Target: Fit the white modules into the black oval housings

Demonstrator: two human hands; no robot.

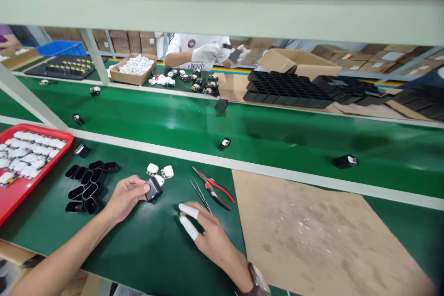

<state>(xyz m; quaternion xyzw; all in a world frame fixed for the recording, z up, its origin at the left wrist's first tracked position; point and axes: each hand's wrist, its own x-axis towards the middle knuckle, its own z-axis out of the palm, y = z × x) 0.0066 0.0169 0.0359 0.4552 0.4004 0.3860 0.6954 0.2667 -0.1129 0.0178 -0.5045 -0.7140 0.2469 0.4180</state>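
Observation:
My left hand (126,198) pinches a small black plastic case (153,190) between thumb and fingers, above the green bench. Just behind the case lie a few small white-topped parts (167,171). My right hand (204,229) has white covers on two fingers, which are stretched out and apart with nothing between them. Beside that hand rest metal tweezers (201,195) and, a little farther off, long-nose pliers (213,187) with red and black handles. Left of my left hand, several black cases (86,177) with their hollow ends showing are grouped on the bench.
A red tray (65,136) of white-topped parts sits at the left. Brown cardboard (301,226) covers the bench at right. Beyond a pale rail, a green belt (166,122) carries scattered black units. Across it, a person's gloved hands (208,55) hold a dark piece. A shelf beam (222,14) crosses above.

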